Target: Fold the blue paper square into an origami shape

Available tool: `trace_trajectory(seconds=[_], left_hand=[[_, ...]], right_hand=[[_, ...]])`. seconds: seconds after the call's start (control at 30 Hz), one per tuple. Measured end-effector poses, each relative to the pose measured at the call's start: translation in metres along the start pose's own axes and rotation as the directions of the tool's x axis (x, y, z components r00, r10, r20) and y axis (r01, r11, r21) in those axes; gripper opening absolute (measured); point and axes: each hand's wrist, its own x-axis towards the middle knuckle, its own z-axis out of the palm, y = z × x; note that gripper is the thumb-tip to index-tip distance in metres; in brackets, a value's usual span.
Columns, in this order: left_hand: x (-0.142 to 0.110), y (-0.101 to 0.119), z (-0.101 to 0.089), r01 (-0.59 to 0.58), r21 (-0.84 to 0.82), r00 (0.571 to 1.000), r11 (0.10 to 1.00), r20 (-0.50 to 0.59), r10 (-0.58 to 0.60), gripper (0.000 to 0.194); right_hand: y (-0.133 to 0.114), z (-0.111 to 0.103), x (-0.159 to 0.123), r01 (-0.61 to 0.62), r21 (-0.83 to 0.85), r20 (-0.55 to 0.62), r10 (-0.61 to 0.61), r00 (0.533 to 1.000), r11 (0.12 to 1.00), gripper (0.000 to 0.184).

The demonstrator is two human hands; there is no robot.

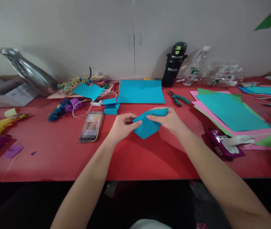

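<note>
A folded blue paper piece (147, 125) is held just above the red table (54, 159), between both hands. My left hand (122, 125) pinches its left edge with thumb and fingers closed. My right hand (167, 120) grips its upper right part, fingers curled over the fold. Behind them lies a flat blue sheet (140, 91), and to its left sit small folded blue pieces (111, 106).
A phone (90, 126) lies left of my hands. Green-handled pliers (178, 98), a black bottle (174, 64) and clear plastic bottles (197, 66) stand behind. Stacked coloured sheets (230, 111) lie right, a purple packet (223, 144) near them. Craft clutter (78, 86) sits back left.
</note>
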Motion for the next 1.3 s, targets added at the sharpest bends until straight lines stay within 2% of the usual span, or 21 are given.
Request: trace_trajectory(seconds=[0.2, 0.33, 0.43, 0.53, 0.63, 0.73, 0.83, 0.93, 1.03, 1.13, 1.17, 1.2, 1.3], left_hand=[[-0.001, -0.002, 0.002, -0.031, 0.065, 0.998, 0.997, 0.048, 0.028, 0.02], [0.0, -0.003, 0.001, -0.025, 0.059, 0.999, 0.998, 0.037, 0.022, 0.02], [0.0, -0.001, 0.002, -0.029, 0.084, 0.999, 0.996, 0.038, 0.026, 0.02], [0.0, -0.001, 0.006, -0.024, 0.14, 1.0, 0.99, -0.002, 0.024, 0.019], [0.001, -0.003, 0.012, -0.012, 0.188, 0.997, 0.982, -0.079, 0.027, 0.017], [0.001, -0.005, 0.017, 0.006, 0.211, 0.989, 0.978, -0.142, 0.025, 0.019], [0.002, -0.007, 0.019, 0.011, 0.188, 0.986, 0.982, -0.167, 0.021, 0.02], [0.002, -0.007, 0.02, 0.013, 0.166, 0.984, 0.986, -0.175, 0.016, 0.019], [0.003, -0.007, 0.02, 0.006, 0.151, 0.983, 0.989, -0.181, 0.022, 0.016], [0.003, -0.008, 0.018, -0.004, 0.159, 0.981, 0.987, -0.191, 0.035, 0.016], [0.003, -0.007, 0.016, -0.003, 0.157, 0.98, 0.988, -0.194, 0.034, 0.017], [0.003, -0.007, 0.015, -0.001, 0.151, 0.979, 0.988, -0.199, 0.031, 0.018], [0.003, -0.005, 0.01, 0.004, 0.128, 0.976, 0.992, -0.217, 0.024, 0.021]], right_hand=[[-0.007, 0.004, -0.004, 0.126, -0.15, 0.066, -0.117, 0.991, 0.981, 0.022], [-0.01, 0.003, -0.004, 0.17, -0.205, 0.048, -0.164, 0.985, 0.964, 0.019], [-0.007, 0.002, -0.002, 0.257, -0.292, 0.01, -0.266, 0.964, 0.921, 0.017], [-0.004, 0.005, -0.002, 0.352, -0.453, -0.026, -0.407, 0.913, 0.819, 0.013], [-0.002, 0.014, -0.004, 0.354, -0.671, -0.046, -0.513, 0.857, 0.652, 0.009], [-0.001, 0.021, -0.004, 0.328, -0.803, -0.008, -0.559, 0.829, 0.497, 0.006], [0.0, 0.025, -0.004, 0.345, -0.831, 0.032, -0.581, 0.813, 0.436, 0.007], [-0.001, 0.026, -0.004, 0.366, -0.82, 0.058, -0.571, 0.819, 0.44, 0.007], [-0.007, 0.019, -0.006, 0.411, -0.768, 0.129, -0.509, 0.851, 0.492, 0.004], [-0.014, 0.003, -0.008, 0.501, -0.619, 0.339, -0.369, 0.865, 0.605, 0.038], [-0.016, -0.003, -0.008, 0.501, -0.567, 0.37, -0.341, 0.864, 0.654, 0.044], [-0.016, -0.009, -0.007, 0.492, -0.525, 0.379, -0.327, 0.866, 0.695, 0.05], [-0.011, -0.022, -0.002, 0.415, -0.405, 0.266, -0.33, 0.906, 0.815, 0.064]])
